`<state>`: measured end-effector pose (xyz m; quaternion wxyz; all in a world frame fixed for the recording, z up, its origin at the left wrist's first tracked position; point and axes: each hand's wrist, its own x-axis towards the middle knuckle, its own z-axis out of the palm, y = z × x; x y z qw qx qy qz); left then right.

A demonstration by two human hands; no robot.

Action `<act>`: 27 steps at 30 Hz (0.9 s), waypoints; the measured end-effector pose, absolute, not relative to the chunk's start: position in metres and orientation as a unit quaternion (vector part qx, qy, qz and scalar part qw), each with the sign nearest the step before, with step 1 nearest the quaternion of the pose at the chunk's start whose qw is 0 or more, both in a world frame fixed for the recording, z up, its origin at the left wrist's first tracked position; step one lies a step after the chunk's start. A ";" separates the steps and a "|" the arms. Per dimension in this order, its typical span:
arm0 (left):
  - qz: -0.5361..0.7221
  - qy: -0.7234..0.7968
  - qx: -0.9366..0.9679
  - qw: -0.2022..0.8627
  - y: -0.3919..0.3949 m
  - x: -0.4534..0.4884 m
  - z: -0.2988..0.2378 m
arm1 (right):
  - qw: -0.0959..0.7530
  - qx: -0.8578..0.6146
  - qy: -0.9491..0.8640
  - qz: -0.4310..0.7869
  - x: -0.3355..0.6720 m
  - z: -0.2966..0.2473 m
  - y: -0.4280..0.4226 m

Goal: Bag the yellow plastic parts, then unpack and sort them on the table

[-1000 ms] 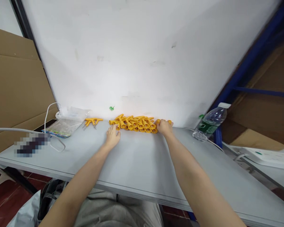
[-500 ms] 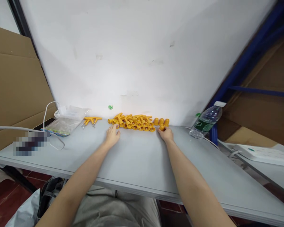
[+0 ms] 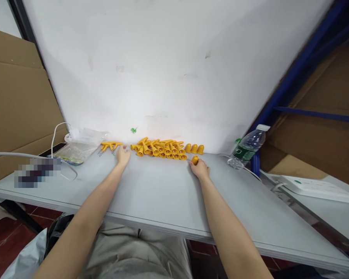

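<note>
Visibly, a cap [image 3: 194,160] is gripped by the right hand [image 3: 200,169]; whether corkscrews [image 3: 112,143] are held by the left hand [image 3: 123,156] is unclear; table edge [image 3: 163,227] is seen well behind both.

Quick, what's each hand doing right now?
Left hand: at the yellow-handled corkscrews; whether it grips one can't be told.
Right hand: closed, holding a yellow cup.

The caps [image 3: 194,149] look like smooth plastic, the spirals [image 3: 100,153] shiny metal, the tabletop [image 3: 159,190] smooth
</note>
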<state>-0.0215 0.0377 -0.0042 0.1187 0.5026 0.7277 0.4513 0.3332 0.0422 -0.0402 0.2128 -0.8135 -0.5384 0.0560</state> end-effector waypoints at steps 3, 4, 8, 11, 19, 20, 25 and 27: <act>0.378 0.772 0.509 0.047 0.047 -0.046 0.001 | 0.206 -0.815 -0.538 0.058 0.332 -0.038 0.042; 0.348 0.781 0.518 0.030 0.049 -0.054 0.001 | 0.206 -0.815 -0.539 0.056 0.332 -0.037 0.042; 0.232 0.792 0.564 0.016 0.057 -0.074 -0.002 | 0.202 -0.815 -0.540 0.057 0.331 -0.037 0.043; 0.185 0.776 0.603 -0.012 0.062 -0.081 -0.007 | 0.197 -0.817 -0.539 0.057 0.331 -0.037 0.043; 0.141 0.784 0.601 -0.066 0.066 -0.083 -0.008 | 0.202 -0.814 -0.542 0.047 0.332 -0.039 0.043; 0.130 0.783 0.605 -0.065 0.066 -0.084 -0.006 | 0.202 -0.814 -0.542 0.049 0.332 -0.039 0.043; 0.153 0.765 0.623 -0.057 0.066 -0.089 0.001 | 0.205 -0.815 -0.540 0.054 0.330 -0.038 0.042; 0.178 0.766 0.615 -0.055 0.067 -0.089 0.005 | 0.203 -0.816 -0.538 0.055 0.330 -0.038 0.042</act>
